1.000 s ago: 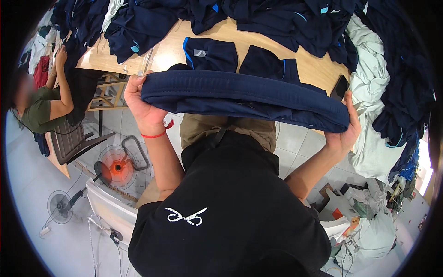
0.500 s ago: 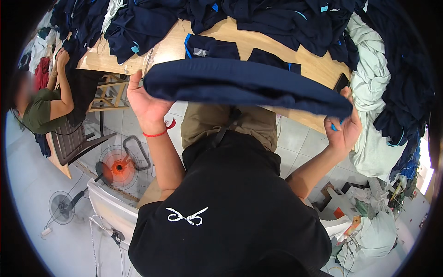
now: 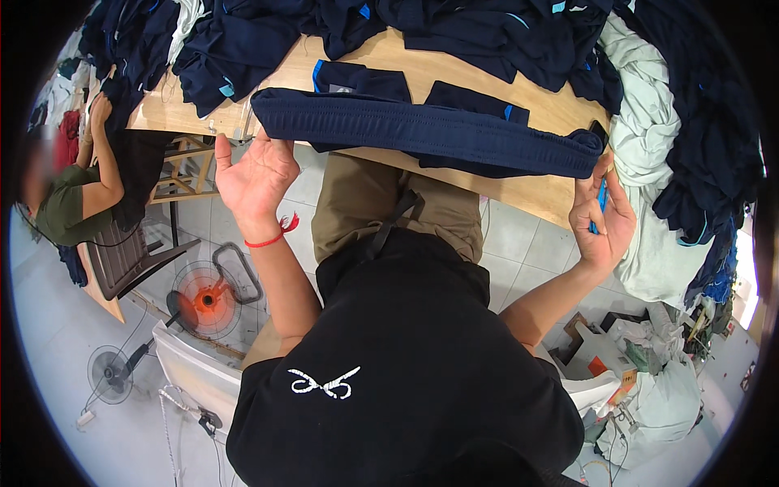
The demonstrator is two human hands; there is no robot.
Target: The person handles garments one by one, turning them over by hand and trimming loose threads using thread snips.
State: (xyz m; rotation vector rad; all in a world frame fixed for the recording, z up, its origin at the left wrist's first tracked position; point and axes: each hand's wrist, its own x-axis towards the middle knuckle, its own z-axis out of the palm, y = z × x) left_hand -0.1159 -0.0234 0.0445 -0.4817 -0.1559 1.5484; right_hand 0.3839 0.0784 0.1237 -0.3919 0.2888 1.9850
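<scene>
A navy garment (image 3: pixel 430 130) is stretched sideways between my hands, its gathered elastic waistband facing me at the table's near edge. My left hand (image 3: pixel 258 180) holds its left end, palm up; the fingertips are behind the fabric and the thumb stands free. At the other end, my right hand (image 3: pixel 604 215) grips the band with its upper fingers. A slim blue tool (image 3: pixel 601 203) is tucked in that same hand, mostly hidden by the fingers. Just beyond the band lie two navy fabric parts (image 3: pixel 373 81) with bright blue edging; I cannot tell whether they belong to the garment.
Piles of navy garments (image 3: pixel 471 36) cover the wooden table's (image 3: pixel 324 53) far side. Pale green cloth (image 3: pixel 641 122) hangs at the right. A dark phone-like object (image 3: pixel 599 131) lies near my right hand. Left are a co-worker (image 3: pixel 77 195), a chair (image 3: pixel 122 252) and fans (image 3: pixel 207 299).
The garment has turned so its ribbed waistband faces me, its left end slightly higher. My left palm has opened toward me and moved down from the band. The blue tool shows more in my right hand.
</scene>
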